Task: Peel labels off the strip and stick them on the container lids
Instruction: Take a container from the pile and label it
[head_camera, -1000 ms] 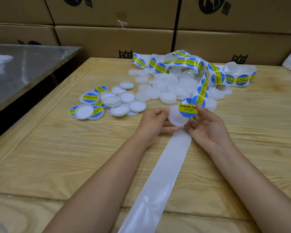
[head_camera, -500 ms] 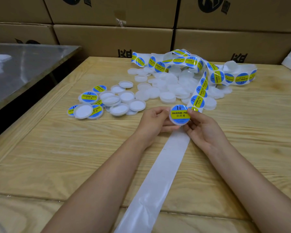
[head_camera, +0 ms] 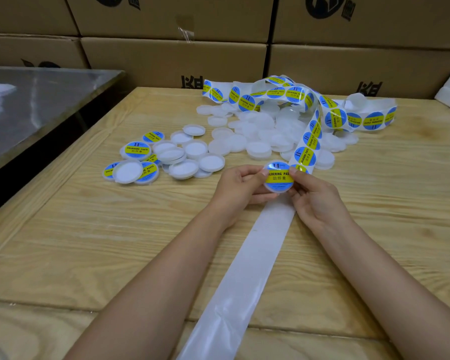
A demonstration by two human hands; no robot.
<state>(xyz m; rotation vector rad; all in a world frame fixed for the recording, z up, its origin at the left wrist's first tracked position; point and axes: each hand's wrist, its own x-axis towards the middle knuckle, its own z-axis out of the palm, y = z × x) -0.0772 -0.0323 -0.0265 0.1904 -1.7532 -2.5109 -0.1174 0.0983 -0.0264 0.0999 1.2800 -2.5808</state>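
Both hands hold one white round lid (head_camera: 278, 179) over the wooden table; a blue and yellow "soldering paste" label covers its top. My left hand (head_camera: 238, 187) grips the lid's left edge with thumb on top. My right hand (head_camera: 313, 197) pinches its right edge, thumb on the label. The label strip (head_camera: 305, 153) runs from behind the lid up to a tangled heap at the back. Its bare white backing (head_camera: 252, 268) trails toward me between my forearms.
A pile of plain white lids (head_camera: 260, 131) lies behind my hands. To the left sits a cluster of labelled and upturned lids (head_camera: 151, 159). Cardboard boxes (head_camera: 172, 61) wall the table's far side. A steel table (head_camera: 37, 100) stands at the left.
One second ago my right hand held a peeled label beside the bare lid. The label now lies on the lid, and both thumbs are on it.
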